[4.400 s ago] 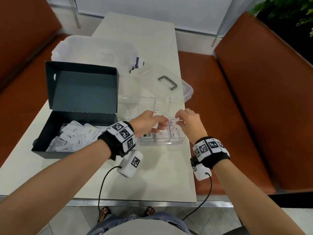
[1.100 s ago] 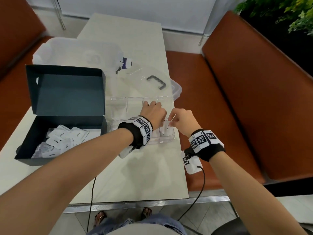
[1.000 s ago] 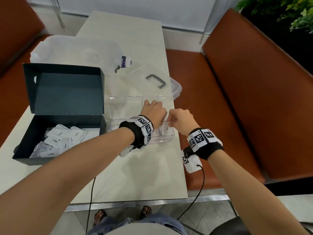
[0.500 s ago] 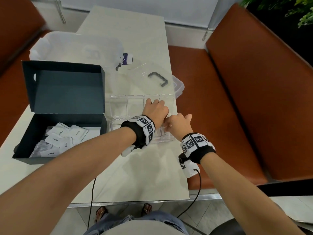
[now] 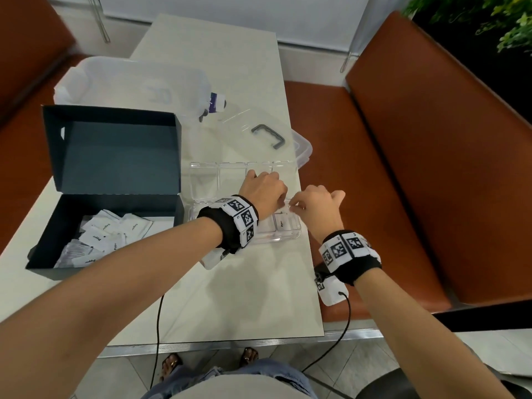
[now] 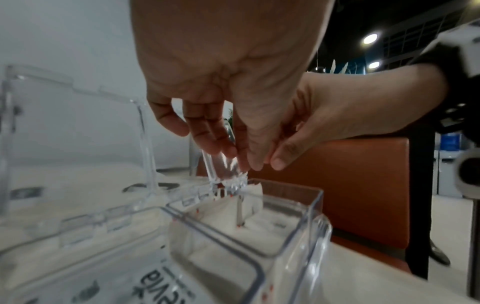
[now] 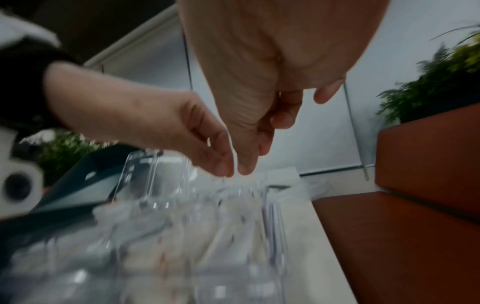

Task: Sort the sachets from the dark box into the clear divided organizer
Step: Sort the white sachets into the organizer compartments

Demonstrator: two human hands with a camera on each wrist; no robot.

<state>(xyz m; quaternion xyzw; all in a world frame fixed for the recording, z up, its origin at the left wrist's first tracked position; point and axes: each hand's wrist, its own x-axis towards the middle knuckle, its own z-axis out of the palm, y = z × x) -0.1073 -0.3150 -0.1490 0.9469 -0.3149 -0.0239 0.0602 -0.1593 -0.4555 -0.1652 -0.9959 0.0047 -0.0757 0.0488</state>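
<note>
Both hands over clear divided plastic organizer (image 5: 288,236): left hand (image 5: 263,191) pinches clear divider insert (image 6: 223,162); right hand (image 5: 316,208) fingers curled, grip cannot be told. Small white paper sachets (image 5: 103,234) in dark cardboard box (image 5: 46,246), left of hands. Sachets likely light, limp; pinch by edge.

A café or restaurant booth: orange padded seats (image 5: 403,174) flank a pale bench (image 5: 230,67), with plants (image 5: 489,21) behind.

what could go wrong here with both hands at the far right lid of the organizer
1. The left hand pinches the small clear lid near its hinge; forcing it might snap the hinge.
2. The organizer sits at the table's right edge; a push could slide it off.
3. Sachets remain in the dark box.
</note>
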